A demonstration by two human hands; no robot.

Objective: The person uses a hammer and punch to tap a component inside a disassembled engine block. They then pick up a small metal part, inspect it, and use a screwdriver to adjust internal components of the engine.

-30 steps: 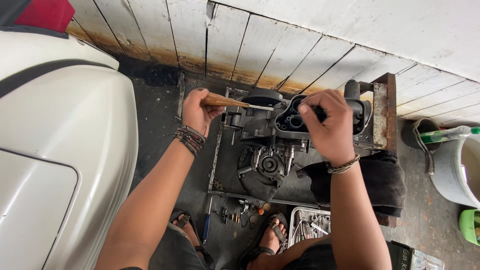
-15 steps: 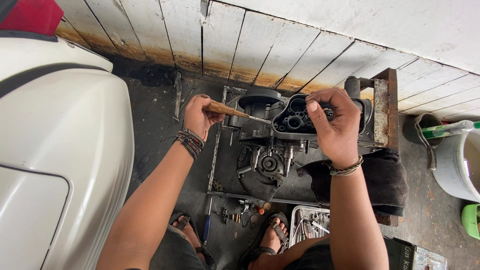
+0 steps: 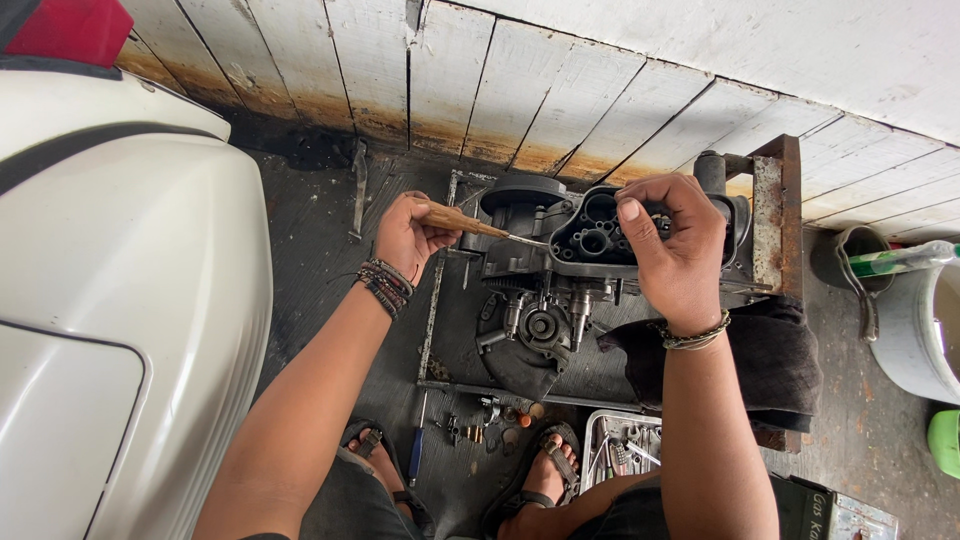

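My left hand (image 3: 408, 235) grips a tool with a wooden handle (image 3: 456, 217); its thin metal shaft points right and its tip touches the left edge of a dark engine case (image 3: 590, 238). My right hand (image 3: 672, 245) holds that case from the right, fingers over its top rim. The case sits on a greasy engine block (image 3: 530, 300) that rests in a metal frame (image 3: 432, 320) on the floor. A dark cloth (image 3: 770, 360) lies under my right forearm.
A white scooter body (image 3: 110, 300) fills the left side. A white plank wall (image 3: 560, 80) stands behind the engine. A rusty bracket (image 3: 775, 220), a white bucket (image 3: 920, 320), a tray of tools (image 3: 620, 445), loose parts and a blue-handled screwdriver (image 3: 415, 465) lie around my sandalled feet.
The view has shifted slightly. My left hand has lowered the wooden-handled tool so its tip now meets the case's left edge. My right hand stays on the case.
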